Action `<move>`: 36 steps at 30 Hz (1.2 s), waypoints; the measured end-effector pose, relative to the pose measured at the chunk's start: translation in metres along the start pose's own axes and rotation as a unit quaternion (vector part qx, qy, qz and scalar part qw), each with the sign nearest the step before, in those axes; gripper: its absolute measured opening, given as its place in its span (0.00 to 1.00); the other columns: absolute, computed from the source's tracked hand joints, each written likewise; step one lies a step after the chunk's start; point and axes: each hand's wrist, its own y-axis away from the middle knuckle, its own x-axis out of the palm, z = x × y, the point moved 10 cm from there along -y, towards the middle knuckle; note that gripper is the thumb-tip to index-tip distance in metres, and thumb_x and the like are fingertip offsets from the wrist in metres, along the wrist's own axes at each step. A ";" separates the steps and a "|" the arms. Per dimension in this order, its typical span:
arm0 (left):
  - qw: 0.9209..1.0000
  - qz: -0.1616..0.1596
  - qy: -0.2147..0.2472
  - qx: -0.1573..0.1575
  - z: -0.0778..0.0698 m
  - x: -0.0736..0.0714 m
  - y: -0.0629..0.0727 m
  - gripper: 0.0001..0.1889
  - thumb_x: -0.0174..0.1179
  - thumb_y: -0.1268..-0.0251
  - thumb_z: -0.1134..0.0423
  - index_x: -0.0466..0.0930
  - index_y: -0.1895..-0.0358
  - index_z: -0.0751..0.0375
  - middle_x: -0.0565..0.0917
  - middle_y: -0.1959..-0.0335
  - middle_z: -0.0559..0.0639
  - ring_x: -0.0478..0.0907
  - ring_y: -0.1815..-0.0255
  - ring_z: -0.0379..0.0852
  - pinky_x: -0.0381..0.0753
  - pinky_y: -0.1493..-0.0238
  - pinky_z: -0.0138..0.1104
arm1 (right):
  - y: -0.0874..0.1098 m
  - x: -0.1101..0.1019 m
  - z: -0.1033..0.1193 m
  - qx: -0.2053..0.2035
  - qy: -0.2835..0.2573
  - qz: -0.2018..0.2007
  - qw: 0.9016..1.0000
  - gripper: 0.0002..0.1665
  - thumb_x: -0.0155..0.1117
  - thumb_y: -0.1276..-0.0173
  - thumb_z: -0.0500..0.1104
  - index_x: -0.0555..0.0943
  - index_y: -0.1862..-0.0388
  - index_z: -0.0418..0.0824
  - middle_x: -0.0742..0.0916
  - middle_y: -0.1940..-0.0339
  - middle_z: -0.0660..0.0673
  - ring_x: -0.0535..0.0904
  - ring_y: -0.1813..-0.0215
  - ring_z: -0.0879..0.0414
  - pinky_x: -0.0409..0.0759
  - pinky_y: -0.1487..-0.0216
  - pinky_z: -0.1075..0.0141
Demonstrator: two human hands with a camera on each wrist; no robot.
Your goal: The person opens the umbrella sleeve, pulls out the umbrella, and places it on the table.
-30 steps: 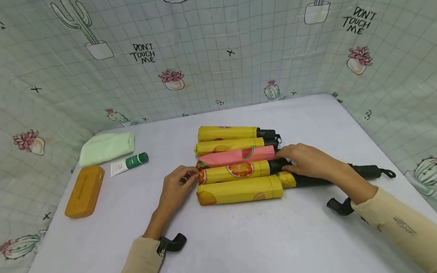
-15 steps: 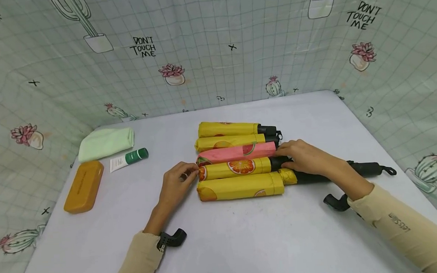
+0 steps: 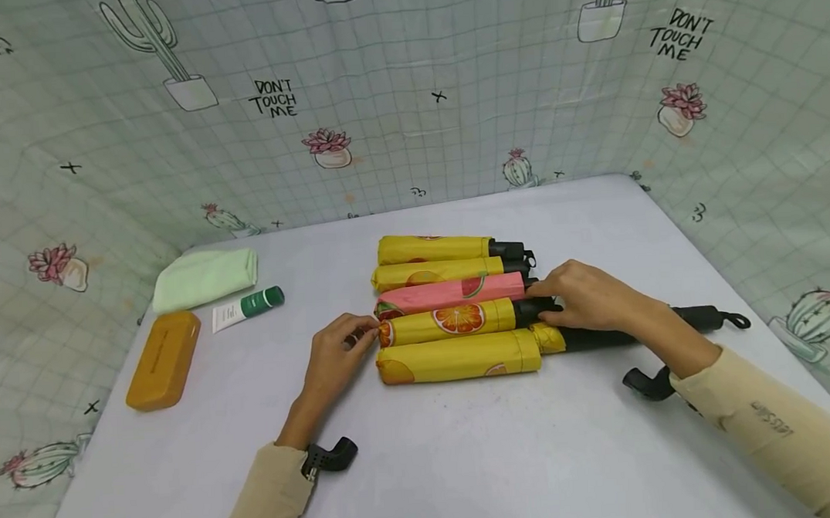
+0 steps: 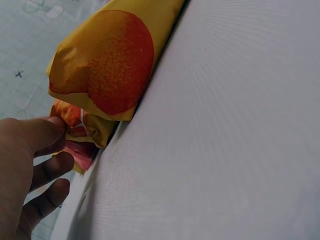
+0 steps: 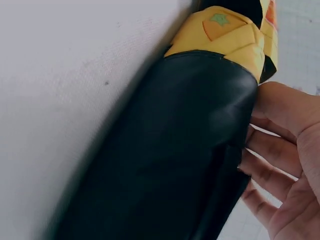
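Note:
Several folded umbrellas lie side by side on the table. My left hand [image 3: 336, 354] pinches the left end of a yellow umbrella [image 3: 452, 321] with an orange-slice print. Its thumb and fingertip meet at the umbrella's printed tip [image 4: 75, 120] in the left wrist view. At the other end, my right hand [image 3: 587, 296] holds the black handle [image 3: 530, 310] of that umbrella, with curved fingers; its exact contact is partly hidden. Beyond it lies a pink umbrella [image 3: 451, 292]. Nearest me is a long yellow one [image 3: 457, 357] with a black section [image 5: 165, 135], passing under my right wrist.
Two more yellow umbrellas, a rear one [image 3: 431, 248] and another [image 3: 436, 273], lie beyond the pink one. At left are a folded pale green cloth [image 3: 206, 279], a white-and-green tube [image 3: 248, 306] and an orange-brown case [image 3: 162, 361]. A printed curtain [image 3: 410, 135] stands behind the table [image 3: 465, 458].
The right hand has shifted slightly along the black handle of the orange-slice umbrella. The left hand stays at the umbrella's tip. The whole view sways a little.

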 end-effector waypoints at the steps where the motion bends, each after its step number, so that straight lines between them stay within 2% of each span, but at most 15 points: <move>1: 1.000 -0.001 0.000 0.000 0.000 0.000 0.000 0.06 0.66 0.34 0.68 0.87 0.57 0.58 0.83 0.64 0.45 0.78 0.65 0.39 0.80 0.66 0.31 | 0.001 -0.002 0.000 0.000 0.001 -0.002 1.000 0.21 0.77 0.44 0.38 0.87 0.50 0.36 0.90 0.58 0.44 0.85 0.54 0.46 0.79 0.46 0.48; 6: 1.000 -0.006 -0.003 0.005 -0.001 0.000 0.002 0.06 0.67 0.34 0.68 0.87 0.57 0.57 0.83 0.64 0.44 0.77 0.66 0.39 0.79 0.67 0.31 | 0.008 -0.009 -0.005 0.008 0.003 -0.006 1.000 0.20 0.77 0.44 0.37 0.87 0.51 0.37 0.89 0.56 0.44 0.84 0.53 0.46 0.76 0.44 0.46; 16: 1.000 -0.006 -0.004 0.012 -0.001 -0.002 0.002 0.06 0.67 0.34 0.68 0.87 0.57 0.56 0.84 0.64 0.44 0.77 0.66 0.39 0.79 0.67 0.31 | 0.019 -0.017 -0.015 0.038 0.009 0.000 0.999 0.20 0.76 0.43 0.38 0.87 0.50 0.39 0.89 0.56 0.43 0.83 0.52 0.44 0.78 0.46 0.46; 26: 1.000 0.005 -0.003 0.006 0.001 0.002 0.003 0.06 0.66 0.34 0.67 0.87 0.56 0.56 0.83 0.64 0.44 0.77 0.66 0.39 0.79 0.67 0.31 | 0.024 -0.023 -0.016 0.019 0.006 -0.015 1.000 0.19 0.77 0.44 0.37 0.87 0.51 0.39 0.89 0.56 0.43 0.84 0.53 0.44 0.78 0.46 0.45; 36: 1.000 0.000 -0.006 0.009 0.001 0.001 0.002 0.06 0.67 0.34 0.68 0.87 0.57 0.56 0.83 0.64 0.44 0.77 0.66 0.38 0.79 0.67 0.31 | 0.027 -0.027 -0.019 0.016 0.010 -0.021 1.000 0.20 0.77 0.45 0.36 0.87 0.52 0.39 0.89 0.55 0.43 0.84 0.53 0.44 0.78 0.47 0.44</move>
